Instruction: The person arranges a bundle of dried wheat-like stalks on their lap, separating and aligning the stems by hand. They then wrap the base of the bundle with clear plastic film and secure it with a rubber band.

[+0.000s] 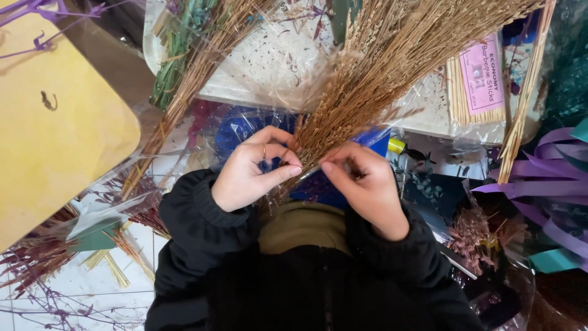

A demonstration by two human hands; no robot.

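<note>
Cluttered craft bench, white surface (269, 61) littered with dried-flower crumbs under clear cellophane. Bottom of frame: black sleeves rising to 2 hands close together at centre. Left hand (254, 171) pinches the stalk ends of a tan dried grass bunch (380, 67); right hand (364, 184) is closed on the same stems just beside it. The bunch fans toward the upper right. Judgement: a tight grip low on the stalks and slow turning would keep brittle heads from shedding. Room is scarce: yellow paper (55, 122) at left, purple ribbon (551, 178) at right, a packet of wooden sticks (478, 86) upper right, green stems (177, 49) upper left.
</note>
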